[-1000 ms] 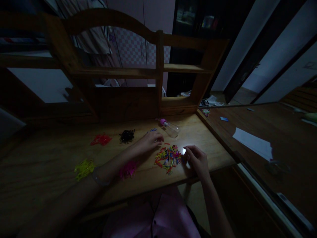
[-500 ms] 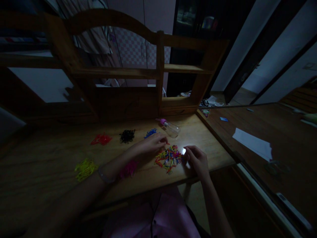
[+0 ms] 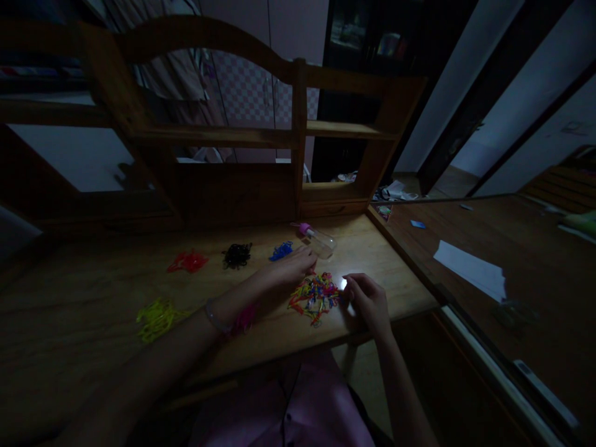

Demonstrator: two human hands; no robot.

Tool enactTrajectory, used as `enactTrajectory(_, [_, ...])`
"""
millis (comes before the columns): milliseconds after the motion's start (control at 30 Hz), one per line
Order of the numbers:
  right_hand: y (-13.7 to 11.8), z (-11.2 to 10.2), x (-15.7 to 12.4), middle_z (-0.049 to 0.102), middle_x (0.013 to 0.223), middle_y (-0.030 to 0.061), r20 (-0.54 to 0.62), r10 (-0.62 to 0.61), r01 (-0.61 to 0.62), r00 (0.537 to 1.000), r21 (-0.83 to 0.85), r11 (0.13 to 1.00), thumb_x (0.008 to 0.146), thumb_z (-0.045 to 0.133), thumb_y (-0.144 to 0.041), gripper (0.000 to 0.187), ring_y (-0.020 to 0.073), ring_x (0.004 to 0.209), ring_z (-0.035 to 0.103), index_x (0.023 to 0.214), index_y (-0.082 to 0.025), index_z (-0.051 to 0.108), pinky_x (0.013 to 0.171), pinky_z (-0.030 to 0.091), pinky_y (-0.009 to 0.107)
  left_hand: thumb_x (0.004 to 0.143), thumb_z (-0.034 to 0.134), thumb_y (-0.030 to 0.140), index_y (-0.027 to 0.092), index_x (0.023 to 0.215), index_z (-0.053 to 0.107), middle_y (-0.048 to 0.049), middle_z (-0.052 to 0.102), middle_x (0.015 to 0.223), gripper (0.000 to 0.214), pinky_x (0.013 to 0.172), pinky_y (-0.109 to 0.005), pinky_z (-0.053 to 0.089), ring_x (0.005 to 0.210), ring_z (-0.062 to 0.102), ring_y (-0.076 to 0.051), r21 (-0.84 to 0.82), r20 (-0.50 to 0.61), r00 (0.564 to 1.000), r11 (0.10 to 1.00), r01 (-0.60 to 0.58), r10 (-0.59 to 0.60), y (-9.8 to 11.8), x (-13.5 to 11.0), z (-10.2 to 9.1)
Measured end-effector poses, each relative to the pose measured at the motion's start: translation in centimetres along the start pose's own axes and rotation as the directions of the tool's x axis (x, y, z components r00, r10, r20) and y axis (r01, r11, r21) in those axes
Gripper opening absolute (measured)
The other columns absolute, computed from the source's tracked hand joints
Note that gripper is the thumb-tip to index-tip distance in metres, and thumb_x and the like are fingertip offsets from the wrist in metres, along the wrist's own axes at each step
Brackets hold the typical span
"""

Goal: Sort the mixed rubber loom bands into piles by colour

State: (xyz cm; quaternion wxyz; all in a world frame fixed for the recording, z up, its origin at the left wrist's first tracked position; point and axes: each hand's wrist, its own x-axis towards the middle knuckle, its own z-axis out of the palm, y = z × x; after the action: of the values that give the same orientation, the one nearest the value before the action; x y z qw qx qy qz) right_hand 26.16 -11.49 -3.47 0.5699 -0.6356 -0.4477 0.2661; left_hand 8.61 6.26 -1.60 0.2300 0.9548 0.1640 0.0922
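A mixed pile of small multicoloured rubber bands (image 3: 316, 297) lies on the wooden desk between my hands. My left hand (image 3: 298, 264) hovers at its far edge, fingers bent down and together; whatever is at the fingertips is hidden or too small to name. At the pile's right side rests my right hand (image 3: 367, 298), index finger and thumb apart with nothing visible between them. Sorted heaps lie around: blue (image 3: 280, 251), black (image 3: 237, 255), red (image 3: 187, 261) and yellow (image 3: 159, 319). The pink heap (image 3: 244, 318) is partly covered by my left forearm.
A clear bottle with a purple cap (image 3: 319, 240) lies on its side beyond my left hand. A wooden shelf unit (image 3: 237, 136) rises along the desk's back. On the brown surface to the right are white paper (image 3: 470, 271) and a small blue card (image 3: 418, 224).
My left hand has shifted slightly, its fingers turning further down by the pile's far edge; a red bit seen earlier at its fingertips is less distinct. My right hand stays nearly still.
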Motion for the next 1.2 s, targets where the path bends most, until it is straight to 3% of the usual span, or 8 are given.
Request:
enactTrajectory(233, [0.0, 0.0, 0.0, 0.061, 0.066, 0.0016, 0.015, -0.029, 0.029, 0.999, -0.027, 0.999, 0.088, 0.058, -0.045, 0.029, 0.0143, 0.060, 0.056, 0.092, -0.018, 0.069, 0.056, 0.044, 0.025, 0.079, 0.049, 0.008, 0.019, 0.095, 0.051, -0.0083, 0.055, 0.101, 0.020, 0.081, -0.034, 0.040, 0.092, 0.049, -0.023, -0.058, -0.030, 0.999, 0.998, 0.040, -0.042, 1.9, -1.8, -1.6])
enactTrajectory(433, [-0.1, 0.0, 0.0, 0.064, 0.087, 0.0057, 0.181, -0.141, 0.163, 0.973, -0.111, 0.980, 0.080, 0.069, -0.041, 0.022, 0.0179, 0.075, 0.059, 0.090, -0.022, 0.073, 0.062, 0.048, 0.027, 0.083, 0.055, 0.013, 0.021, 0.105, 0.053, -0.0083, 0.052, 0.115, 0.024, 0.092, -0.035, 0.039, 0.107, 0.046, -0.023, -0.094, -0.106, 0.994, 0.995, -0.016, 0.006, 4.0, -3.2, -2.8])
enactTrajectory(500, [-0.1, 0.1, 0.1, 0.061, 0.092, 0.0059, 0.189, -0.187, 0.215, 0.964, -0.144, 0.966, 0.079, 0.071, -0.038, 0.017, 0.0195, 0.082, 0.059, 0.088, -0.024, 0.074, 0.066, 0.048, 0.028, 0.090, 0.047, 0.018, 0.021, 0.097, 0.055, -0.0069, 0.053, 0.107, 0.011, 0.089, -0.033, 0.040, 0.103, 0.048, -0.021, -0.123, -0.175, 0.984, 0.992, 0.020, -0.041, 4.8, -4.1, -3.0])
enactTrajectory(600, [0.3, 0.3, 0.1, 0.059, 0.090, 0.0051, 0.173, -0.199, 0.233, 0.964, -0.206, 0.950, 0.078, 0.073, -0.035, 0.014, 0.0188, 0.080, 0.057, 0.086, -0.024, 0.074, 0.065, 0.047, 0.029, 0.097, 0.036, 0.024, 0.020, 0.093, 0.056, -0.0054, 0.056, 0.101, 0.021, 0.087, -0.032, 0.042, 0.097, 0.052, -0.019, -0.224, -0.265, 0.952, 0.970, 0.091, -0.150, 5.7, -5.9, -3.2])
enactTrajectory(767, [1.0, 0.7, 0.0, 0.059, 0.088, 0.0045, 0.152, -0.193, 0.226, 0.969, -0.237, 0.945, 0.078, 0.073, -0.038, 0.015, 0.0176, 0.074, 0.055, 0.083, -0.024, 0.073, 0.061, 0.044, 0.029, 0.096, 0.038, 0.024, 0.022, 0.093, 0.058, -0.0027, 0.064, 0.089, 0.020, 0.079, -0.032, 0.046, 0.085, 0.059, -0.019, -0.338, -0.278, 0.866, 0.886, 0.317, -0.416, 6.4, -9.4, -1.7])
enactTrajectory(900, [0.6, 0.7, 0.0, 0.061, 0.085, 0.0041, 0.160, -0.187, 0.225, 0.969, -0.263, 0.938, 0.081, 0.070, -0.041, 0.017, 0.0165, 0.070, 0.055, 0.082, -0.023, 0.072, 0.060, 0.042, 0.029, 0.092, 0.045, 0.021, 0.023, 0.094, 0.063, -0.0045, 0.066, 0.100, 0.019, 0.087, -0.034, 0.046, 0.095, 0.061, -0.022, -0.288, -0.324, 0.815, 0.870, 0.400, -0.481, 6.5, -10.8, 1.1])
enactTrajectory(1033, [0.0, 0.5, -0.1, 0.063, 0.084, 0.0043, 0.133, -0.182, 0.214, 0.974, -0.294, 0.932, 0.083, 0.067, -0.039, 0.018, 0.0168, 0.071, 0.057, 0.080, -0.022, 0.071, 0.065, 0.044, 0.029, 0.092, 0.048, 0.021, 0.023, 0.094, 0.068, -0.0046, 0.065, 0.100, 0.020, 0.088, -0.035, 0.047, 0.094, 0.061, -0.021, -0.289, -0.286, 0.827, 0.867, 0.406, -0.483, 6.6, -10.6, 3.0])
enactTrajectory(1200, [-0.4, 0.2, 0.0, 0.065, 0.083, 0.0052, 0.143, -0.158, 0.194, 0.977, -0.284, 0.939, 0.085, 0.065, -0.041, 0.022, 0.0180, 0.073, 0.059, 0.081, -0.021, 0.070, 0.065, 0.046, 0.029, 0.094, 0.047, 0.019, 0.024, 0.104, 0.065, -0.0056, 0.060, 0.103, 0.022, 0.084, -0.033, 0.048, 0.099, 0.056, -0.020, -0.137, -0.211, 0.942, 0.962, 0.237, -0.262, 7.5, -10.4, 3.1])
